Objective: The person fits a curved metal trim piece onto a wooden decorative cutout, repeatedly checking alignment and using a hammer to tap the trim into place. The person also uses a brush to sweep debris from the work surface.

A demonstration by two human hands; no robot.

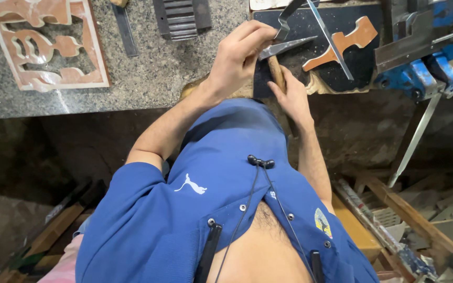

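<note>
Hands meet at the near edge of the dark work board (310, 26), just beyond your chest; your left hand (239, 52) comes in from the left with its fingers curled and pressed together around the upper part of a metal tool (284, 46) (flat, grey, tapering to a point); your right hand (289, 97) sits directly below it, fingers wrapped shut on the wooden handle (275, 71), which shows only as a short brown length between the two hands. Long axis of the handle runs roughly away from you, up toward the board; the metal blade leaves the left hand's grip and points right, toward the orange cut-out piece (349, 39) lying on the board. Both hands are touching the tool; the left is the nearer to the blade tip. A thin metal strip (329, 36) lies across the cut-out piece; whether the blade tip touches either cannot be determined. Blue vise (425, 57) stands to the right, apart from the hands; a carved fretwork panel (43, 44) lies well to the left on the granite slab (148, 73).
</note>
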